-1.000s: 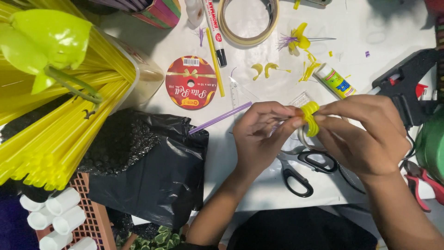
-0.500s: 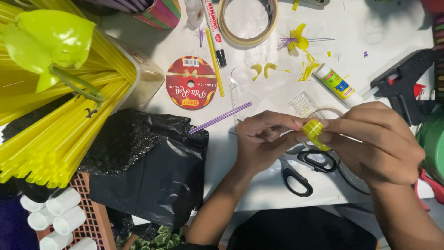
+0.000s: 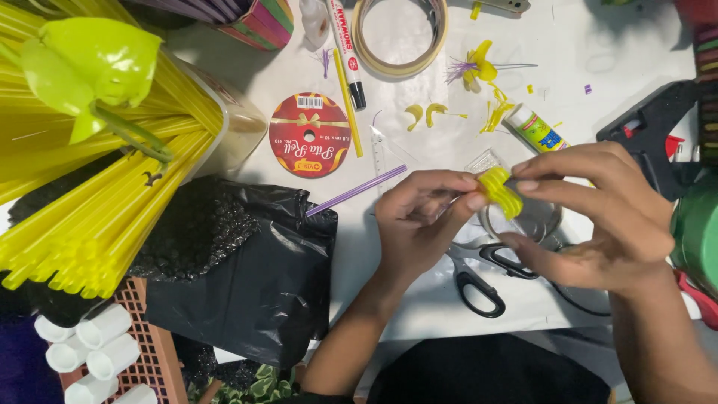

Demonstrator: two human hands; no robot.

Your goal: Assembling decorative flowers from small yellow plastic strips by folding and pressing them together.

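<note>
Both my hands meet over the white table, pinching a small yellow looped strip piece (image 3: 499,191). My left hand (image 3: 419,221) grips it from the left with thumb and fingers. My right hand (image 3: 591,213) holds it from the right with thumb and forefinger, the other fingers spread below. Under the hands lie black-handled scissors (image 3: 479,280) and a clear tape roll (image 3: 535,217). A purple straw (image 3: 355,191) lies just left of my left hand.
A bundle of yellow straws (image 3: 97,187) fills the left, above a black plastic bag (image 3: 239,262). A red ribbon spool (image 3: 309,135), a marker (image 3: 345,45), a masking tape roll (image 3: 400,34), a glue stick (image 3: 540,129) and a black glue gun (image 3: 654,127) lie on the table.
My hands have lifted the yellow piece slightly up and turned it. My right hand's lower fingers have spread open, uncovering the clear tape roll.
</note>
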